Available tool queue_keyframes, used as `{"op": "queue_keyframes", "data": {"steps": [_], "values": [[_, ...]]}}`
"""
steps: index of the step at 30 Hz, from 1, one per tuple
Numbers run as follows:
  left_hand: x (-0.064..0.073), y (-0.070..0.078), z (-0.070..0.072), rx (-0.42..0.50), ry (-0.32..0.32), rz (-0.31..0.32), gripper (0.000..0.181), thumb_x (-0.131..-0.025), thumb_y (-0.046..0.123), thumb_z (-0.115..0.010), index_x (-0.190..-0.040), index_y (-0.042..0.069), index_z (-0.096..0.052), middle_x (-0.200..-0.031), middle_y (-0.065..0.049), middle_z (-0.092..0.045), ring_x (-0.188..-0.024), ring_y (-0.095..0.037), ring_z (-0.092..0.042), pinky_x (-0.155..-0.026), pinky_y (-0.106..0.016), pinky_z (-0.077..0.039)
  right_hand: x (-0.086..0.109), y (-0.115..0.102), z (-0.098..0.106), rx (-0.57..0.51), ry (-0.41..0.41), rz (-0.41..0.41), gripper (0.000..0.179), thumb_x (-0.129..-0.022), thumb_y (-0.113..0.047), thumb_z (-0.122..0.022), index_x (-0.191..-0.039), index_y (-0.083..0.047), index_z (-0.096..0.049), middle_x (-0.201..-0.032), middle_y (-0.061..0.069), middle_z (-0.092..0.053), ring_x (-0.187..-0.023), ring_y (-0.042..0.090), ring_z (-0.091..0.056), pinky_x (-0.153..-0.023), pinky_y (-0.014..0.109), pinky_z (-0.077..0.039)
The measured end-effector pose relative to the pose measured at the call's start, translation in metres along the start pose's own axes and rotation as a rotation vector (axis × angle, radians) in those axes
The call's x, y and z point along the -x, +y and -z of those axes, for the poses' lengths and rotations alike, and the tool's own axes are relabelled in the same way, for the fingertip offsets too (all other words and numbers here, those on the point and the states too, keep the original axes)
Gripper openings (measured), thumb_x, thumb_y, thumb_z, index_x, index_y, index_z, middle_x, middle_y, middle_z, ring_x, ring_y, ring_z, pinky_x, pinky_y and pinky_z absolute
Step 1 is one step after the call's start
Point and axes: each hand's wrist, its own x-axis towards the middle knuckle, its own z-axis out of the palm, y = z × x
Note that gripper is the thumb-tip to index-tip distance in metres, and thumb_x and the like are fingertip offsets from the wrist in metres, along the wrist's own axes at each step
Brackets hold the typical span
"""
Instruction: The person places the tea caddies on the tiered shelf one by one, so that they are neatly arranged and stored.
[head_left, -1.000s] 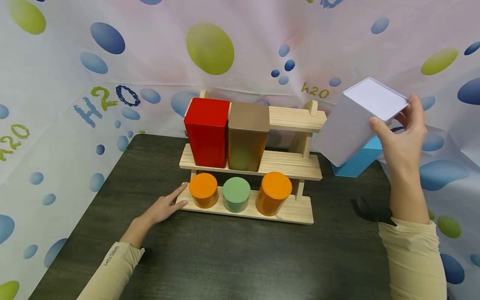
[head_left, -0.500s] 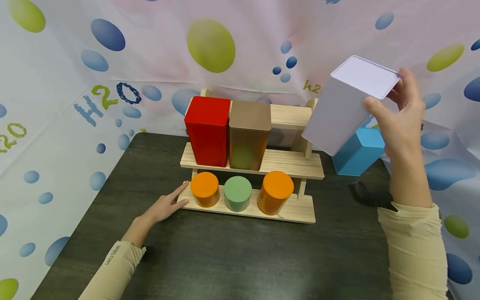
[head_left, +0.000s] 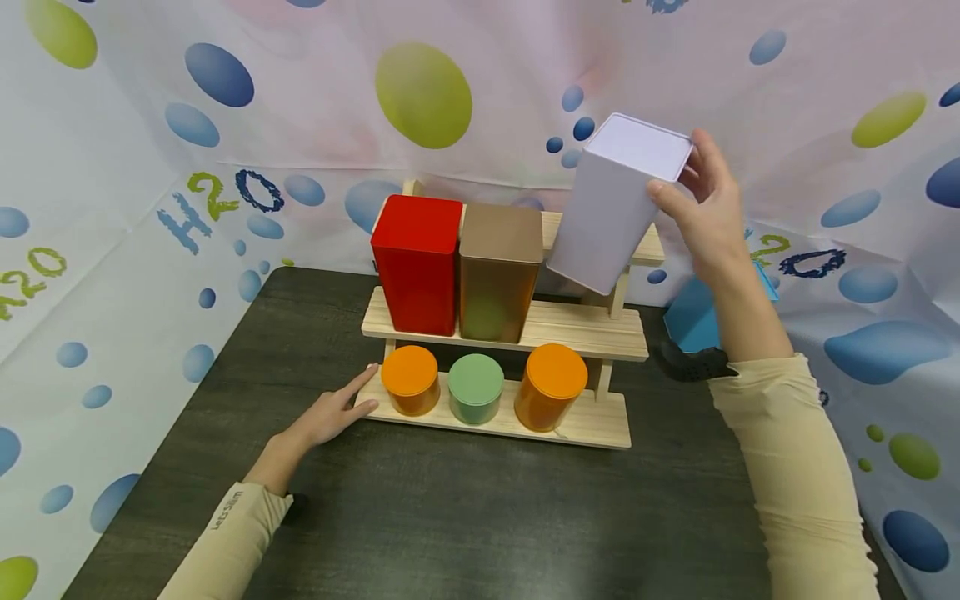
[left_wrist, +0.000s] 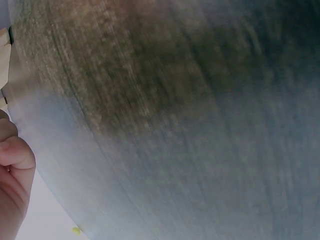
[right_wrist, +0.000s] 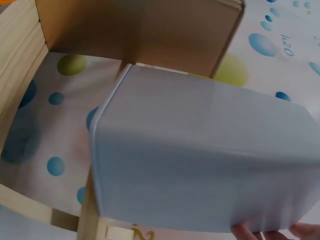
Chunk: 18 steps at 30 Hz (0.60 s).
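In the head view my right hand (head_left: pixel 708 208) grips the top end of a tall, pale lavender rectangular canister (head_left: pixel 603 208), thumb on the near side and fingers behind. Tilted, the canister hangs in the air over the right part of a three-tier wooden shelf (head_left: pixel 588 329). The right wrist view shows this canister (right_wrist: pixel 200 145) close up, with fingertips at its lower edge. My left hand (head_left: pixel 326 414) touches the left end of the shelf's bottom tier, index finger and thumb extended. A red canister (head_left: pixel 415 275) and a bronze canister (head_left: pixel 497 279) stand side by side on the middle tier.
Along the bottom tier stand an orange round jar (head_left: pixel 409 380), a green jar (head_left: pixel 476 389) and a taller orange jar (head_left: pixel 551 387). A blue canister (head_left: pixel 690 312) is right of the shelf, partly behind my right forearm. A dotted sheet (head_left: pixel 315 92) hangs behind the dark table (head_left: pixel 450 517).
My right hand has lifted the lavender canister and carried it left, from beside the blue canister to over the shelf. The left hand stays at the shelf's end.
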Motion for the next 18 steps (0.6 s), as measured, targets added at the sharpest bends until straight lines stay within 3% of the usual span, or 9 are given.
{"op": "queue_keyframes", "data": {"steps": [6,14,18], "values": [[0.002,0.000,0.002,0.005,-0.007,0.008,0.068,-0.093,0.046,-0.045,-0.148,0.017,-0.015,-0.148,-0.019,-0.022,-0.100,-0.035,-0.056,-0.090,-0.056,-0.037,-0.014,0.009,-0.014,-0.025,-0.030,0.034,0.075,-0.083,-0.013,-0.060,-0.146,-0.011,-0.019,-0.146,0.009,-0.028,-0.132,0.022,-0.029,-0.108,0.040,-0.023],[0.002,0.001,0.002,0.001,-0.012,-0.003,0.068,-0.094,0.045,-0.045,-0.148,0.017,-0.015,-0.148,-0.019,-0.022,-0.085,-0.024,-0.057,-0.089,-0.055,-0.038,-0.028,0.017,-0.019,-0.138,-0.066,0.095,0.059,-0.085,-0.008,-0.058,-0.139,-0.008,-0.033,-0.139,0.011,-0.037,-0.127,0.024,-0.035,-0.106,0.041,-0.028],[0.002,0.002,0.002,-0.005,-0.010,-0.007,0.067,-0.094,0.043,-0.045,-0.148,0.016,-0.016,-0.148,-0.019,-0.022,-0.080,-0.022,-0.057,-0.088,-0.055,-0.039,-0.032,0.017,-0.020,-0.060,-0.051,0.140,0.050,-0.087,-0.005,-0.057,-0.134,-0.005,-0.042,-0.136,0.012,-0.042,-0.125,0.023,-0.039,-0.104,0.037,-0.032]]}}
